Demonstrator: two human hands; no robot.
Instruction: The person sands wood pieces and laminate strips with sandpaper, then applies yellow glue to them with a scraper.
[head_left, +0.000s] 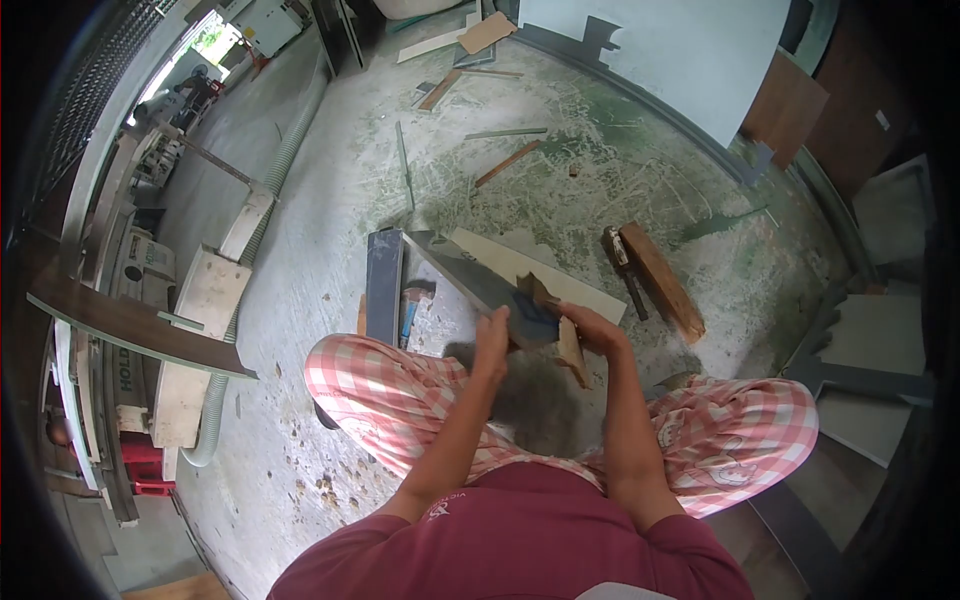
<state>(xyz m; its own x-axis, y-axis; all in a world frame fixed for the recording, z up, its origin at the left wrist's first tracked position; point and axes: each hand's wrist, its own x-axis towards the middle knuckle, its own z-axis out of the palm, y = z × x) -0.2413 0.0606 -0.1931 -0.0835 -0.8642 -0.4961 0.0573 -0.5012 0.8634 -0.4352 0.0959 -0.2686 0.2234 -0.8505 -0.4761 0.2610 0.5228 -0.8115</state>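
Observation:
A long dark grey board (465, 272) slants up and away from me between my hands. My left hand (492, 342) grips its near edge. At the board's near end, my right hand (590, 328) is closed around it, where a broken, pale wood piece (571, 352) juts down and a jagged brown flap (538, 290) sticks up. Beyond the board, a cream strip (540, 272) lies on the floor. A hammer with a blue handle (409, 318) rests left of my hands, beside another dark grey board (384, 285).
Right of my hands lie a brown wooden block (662, 283) and a slim dark-handled tool (626, 272). Thin offcuts (508, 163) are scattered on the concrete floor farther out. A large pale panel (660, 60) stands at the back right; a ribbed hose (210, 420) runs along the left.

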